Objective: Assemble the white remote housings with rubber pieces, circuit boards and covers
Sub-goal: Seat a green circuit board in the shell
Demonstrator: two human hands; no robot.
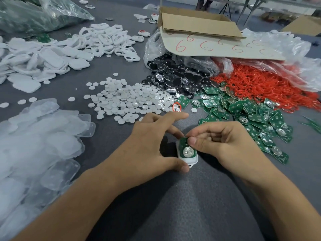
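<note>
A white remote housing (192, 160) lies on the grey table in front of me, with a green circuit board (186, 150) lying in it. My left hand (152, 143) grips the housing, thumb at its near end and curled fingers at its far end, index finger stretched out. My right hand (224, 141) pinches the far right edge of the board between thumb and fingers. Piles lie around: green circuit boards (251, 117), white round rubber pieces (128, 101), white housings (107, 39), white covers (40, 65), translucent pieces (34, 141).
Black and silver pieces (175, 77) spill from a plastic bag, beside a heap of red rubber rings (260, 82). A cardboard box (196, 23) with a flap marked in red stands behind them. Another clear bag (34, 14) lies at the far left.
</note>
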